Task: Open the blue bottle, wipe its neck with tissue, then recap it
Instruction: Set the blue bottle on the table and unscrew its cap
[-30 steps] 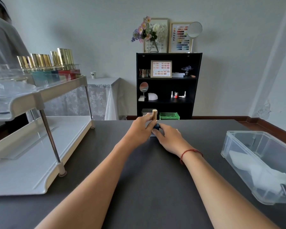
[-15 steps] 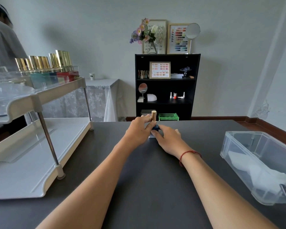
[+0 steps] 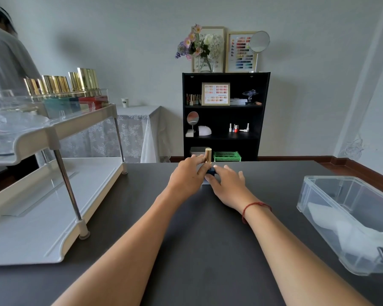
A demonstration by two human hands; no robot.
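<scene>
A small blue bottle [image 3: 211, 171] with a tall gold cap [image 3: 208, 154] stands far out on the dark table [image 3: 199, 239]. My left hand [image 3: 187, 177] pinches the gold cap with thumb and fingers. My right hand [image 3: 227, 184] wraps around the blue body and hides most of it. A pale bit of tissue [image 3: 205, 182] shows under the hands, mostly covered. Whether the cap is still screwed onto the bottle cannot be made out.
A white two-tier rack [image 3: 42, 186] with gold-capped bottles [image 3: 62, 82] on its top shelf stands at the left. At the right sits a clear plastic bin [image 3: 349, 217] holding white tissue. A black shelf unit [image 3: 223, 115] and a person [image 3: 2, 54] are behind.
Both hands have stayed on the bottle in the same grip. Only the camera has shifted slightly.
</scene>
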